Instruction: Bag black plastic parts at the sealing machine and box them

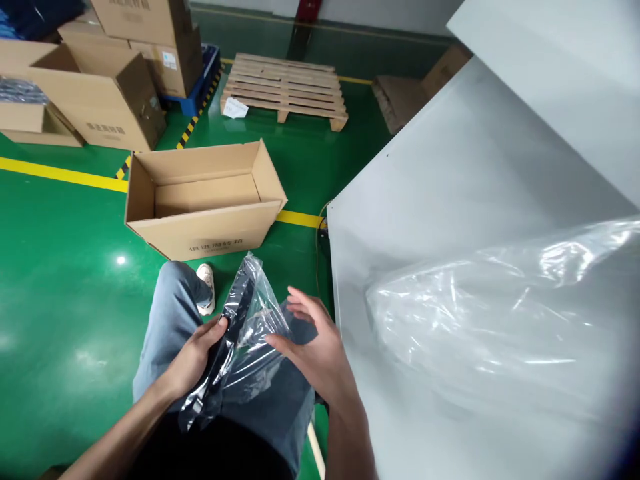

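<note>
Over my lap, my left hand (196,353) is closed round a long black part (239,307) inside a clear plastic bag (265,317). I cannot make out the exact kind of the part. The bag's loose side spreads out to the right of it. My right hand (315,340) is beside that loose plastic, thumb and fingers apart, with nothing gripped. Whether its thumb touches the film I cannot tell. In front of my knees an open cardboard box (215,233) stands on the floor, and no contents show in the part I see.
To my right is a grey table (410,220) with a large sheet of clear plastic (450,320) on it. A wooden pallet (285,87) lies farther off. Cardboard boxes (100,100) are stacked at the back left, some on a blue pallet (200,87). Yellow lines mark the green floor.
</note>
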### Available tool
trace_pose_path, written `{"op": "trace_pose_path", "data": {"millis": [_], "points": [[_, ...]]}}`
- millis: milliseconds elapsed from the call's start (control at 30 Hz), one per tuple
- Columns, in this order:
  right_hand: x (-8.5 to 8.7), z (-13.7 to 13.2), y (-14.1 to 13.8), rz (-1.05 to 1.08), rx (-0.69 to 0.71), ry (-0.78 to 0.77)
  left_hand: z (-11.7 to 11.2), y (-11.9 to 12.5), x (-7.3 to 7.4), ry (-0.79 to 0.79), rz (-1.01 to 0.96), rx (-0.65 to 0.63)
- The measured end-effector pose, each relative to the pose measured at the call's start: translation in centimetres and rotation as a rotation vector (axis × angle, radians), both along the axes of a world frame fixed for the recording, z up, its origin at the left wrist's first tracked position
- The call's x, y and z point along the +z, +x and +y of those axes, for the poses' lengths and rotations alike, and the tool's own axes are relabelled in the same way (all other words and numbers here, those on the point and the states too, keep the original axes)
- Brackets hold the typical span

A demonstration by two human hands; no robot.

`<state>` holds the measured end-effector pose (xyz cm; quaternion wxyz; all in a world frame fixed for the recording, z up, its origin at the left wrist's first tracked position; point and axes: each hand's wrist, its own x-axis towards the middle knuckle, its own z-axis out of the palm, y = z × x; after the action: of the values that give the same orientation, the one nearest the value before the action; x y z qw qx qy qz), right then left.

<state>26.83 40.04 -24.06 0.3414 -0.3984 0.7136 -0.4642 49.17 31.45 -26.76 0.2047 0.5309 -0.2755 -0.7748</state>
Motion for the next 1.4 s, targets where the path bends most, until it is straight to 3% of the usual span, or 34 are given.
{"op": "trace_pose_path", "data": {"millis": [100,233,367,533,733,900,1067,1233,1400], "points": [[0.5,-0.4,0.3,0.039,-0.066,-0.087,0.6,-0.1,-0.3,-0.084,-0.169,-0.017],[0.2,-2.3,1.4,0.242,-0.238,-0.158,1.3,-0.8,0.5,-0.173,-0.187,-0.133],[-0.5,-4.0,2.3,0.370,-0.284,-0.126,1.8,-1.0,1.0,-0.204,-0.125,-0.158],[-0.2,-3.8,1.9,0.106,-0.236,-0.030,1.8,0.4,1.0,-0.072,-0.129,-0.134],[1.6,-3.1,1.2,0.036,-0.191,-0.019,1.6,1.1,1.9,0.116,0.081,-0.257],[1.5,-3.0,1.0,-0.107,-0.173,-0.040,1.9,0.8,1.7,0.205,0.192,-0.250],[0.8,-3.1,0.9,-0.266,-0.154,-0.063,2.5,1.0,1.2,0.197,0.203,-0.239],[1.4,-2.6,1.1,-0.327,-0.132,-0.096,2.7,1.5,0.5,0.176,0.200,-0.232],[2.2,-2.0,3.0,-0.513,-0.175,-0.077,1.4,1.2,-1.3,0.044,0.215,-0.393]]}}
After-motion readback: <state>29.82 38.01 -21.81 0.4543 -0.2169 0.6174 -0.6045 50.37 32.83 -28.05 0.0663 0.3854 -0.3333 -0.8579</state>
